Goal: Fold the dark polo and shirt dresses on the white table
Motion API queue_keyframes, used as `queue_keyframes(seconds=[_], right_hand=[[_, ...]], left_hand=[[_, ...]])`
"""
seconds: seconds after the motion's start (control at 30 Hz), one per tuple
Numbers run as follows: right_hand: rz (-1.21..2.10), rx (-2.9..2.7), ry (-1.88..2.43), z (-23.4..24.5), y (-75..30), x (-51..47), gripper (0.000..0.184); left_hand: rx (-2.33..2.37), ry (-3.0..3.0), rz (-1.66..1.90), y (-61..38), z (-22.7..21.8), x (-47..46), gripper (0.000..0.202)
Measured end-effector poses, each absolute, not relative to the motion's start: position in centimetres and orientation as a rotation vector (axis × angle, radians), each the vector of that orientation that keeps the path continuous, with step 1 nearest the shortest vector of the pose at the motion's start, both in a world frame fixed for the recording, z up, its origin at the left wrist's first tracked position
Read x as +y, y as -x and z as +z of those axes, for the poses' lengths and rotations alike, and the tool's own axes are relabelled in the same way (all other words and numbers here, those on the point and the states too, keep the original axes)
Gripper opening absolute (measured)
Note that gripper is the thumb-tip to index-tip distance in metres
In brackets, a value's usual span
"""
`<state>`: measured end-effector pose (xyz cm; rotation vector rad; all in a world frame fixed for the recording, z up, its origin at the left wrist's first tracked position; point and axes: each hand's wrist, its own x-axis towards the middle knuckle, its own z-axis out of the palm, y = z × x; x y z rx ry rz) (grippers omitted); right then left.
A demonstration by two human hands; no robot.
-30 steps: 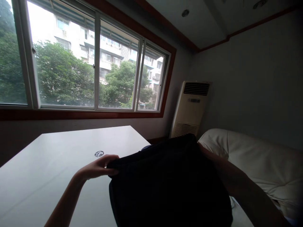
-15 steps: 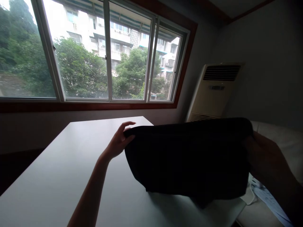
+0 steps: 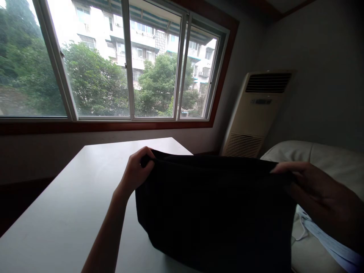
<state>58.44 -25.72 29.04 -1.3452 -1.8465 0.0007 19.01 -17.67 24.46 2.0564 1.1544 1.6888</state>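
A wide piece of black cloth [image 3: 216,212] hangs stretched between my two hands over the white table. My left hand [image 3: 139,167] pinches its upper left corner, with thumb and fingers closed on the fabric. At the upper right corner my right hand [image 3: 318,185] grips the edge, fingers on top and thumb nearer me. The top edge sags slightly and shows a fold or opening along it. It is too dark to tell what kind of garment or item it is. The lower part runs out of view at the bottom.
The white table [image 3: 76,204] spreads below and to the left. On the right stands a pale leather sofa [image 3: 295,151] with a light blue cloth [image 3: 327,235] and a white cord on it. A floor-standing air conditioner [image 3: 258,113] is behind, near the window [image 3: 131,76].
The black cloth has come lower and nearer, and hangs longer. My left hand has shifted slightly left and closed more firmly; my right hand now has its fingers over the top edge.
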Motion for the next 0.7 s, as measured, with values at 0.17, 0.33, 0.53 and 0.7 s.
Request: queue_keyframes(seconds=[0.17,0.33,0.53,0.7], right_hand=[[0.103,-1.832,1.397,29.2,-57.4,-25.8,0.034],[0.339,-1.802,1.331,28.3,-58.3,-25.5,0.030],[0.535,-1.643,1.227,27.5,-59.2,-26.3,0.024],[0.688,-1.494,1.244,25.4,-58.5,-28.2,0.028]], left_hand=[[1.050,-1.850,1.734,-18.6,23.8,-16.6,0.008],[1.033,-1.741,1.728,-18.0,23.5,-16.4,0.008],[1.084,-1.866,1.830,-18.6,24.8,-17.6,0.008],[1.389,-2.014,1.909,-19.3,25.5,-18.8,0.012]])
